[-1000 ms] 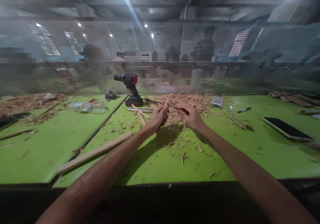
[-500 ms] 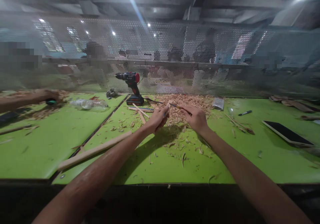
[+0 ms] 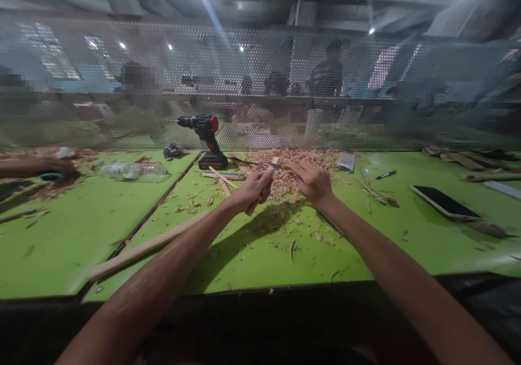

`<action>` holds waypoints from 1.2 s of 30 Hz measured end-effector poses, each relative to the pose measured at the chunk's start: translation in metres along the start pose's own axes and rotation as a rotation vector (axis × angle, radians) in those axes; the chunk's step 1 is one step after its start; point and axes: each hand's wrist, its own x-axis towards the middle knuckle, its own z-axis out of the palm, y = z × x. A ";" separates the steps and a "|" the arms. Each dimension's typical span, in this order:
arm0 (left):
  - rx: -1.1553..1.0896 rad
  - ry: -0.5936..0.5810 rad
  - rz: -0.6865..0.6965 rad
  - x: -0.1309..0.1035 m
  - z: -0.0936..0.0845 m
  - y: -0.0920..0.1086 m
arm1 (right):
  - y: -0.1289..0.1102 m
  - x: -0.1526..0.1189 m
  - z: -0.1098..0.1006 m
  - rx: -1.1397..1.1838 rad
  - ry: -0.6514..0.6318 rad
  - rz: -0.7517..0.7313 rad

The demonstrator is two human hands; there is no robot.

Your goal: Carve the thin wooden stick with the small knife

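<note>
My left hand [image 3: 255, 189] is closed round a short strip of wood [image 3: 275, 161], whose pale upper end sticks out past the thumb and whose lower end shows under the fist. My right hand [image 3: 312, 183] grips a carving knife [image 3: 286, 167] by its yellowish handle. The blade points left and meets the wood near its upper end. Most of the handle is hidden by my fingers. Beneath and behind both hands lies a heap of curled wood shavings [image 3: 303, 156].
A cordless drill [image 3: 207, 137] stands behind my left hand. Wooden sticks [image 3: 222, 178] lie before it, and a long wooden bar [image 3: 150, 245] rests near my left forearm. Left are a plastic bottle [image 3: 134, 171] and another person's hand [image 3: 57, 167]. Right lie a marker [image 3: 386, 174] and a tablet [image 3: 445, 202].
The strip of wood is now held more upright, with its lower end showing below my left fist. The knife stays against it. The whole view has shifted slightly.
</note>
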 end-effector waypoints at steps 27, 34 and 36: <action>-0.422 0.091 -0.163 -0.141 0.049 0.013 | -0.079 -0.040 -0.056 0.263 -0.311 -0.081; -0.415 0.196 -0.159 -0.151 0.067 0.020 | -0.100 -0.042 -0.053 -0.024 -0.272 -0.176; -0.405 0.211 -0.166 -0.149 0.070 0.022 | -0.100 -0.046 -0.051 -0.010 -0.277 -0.204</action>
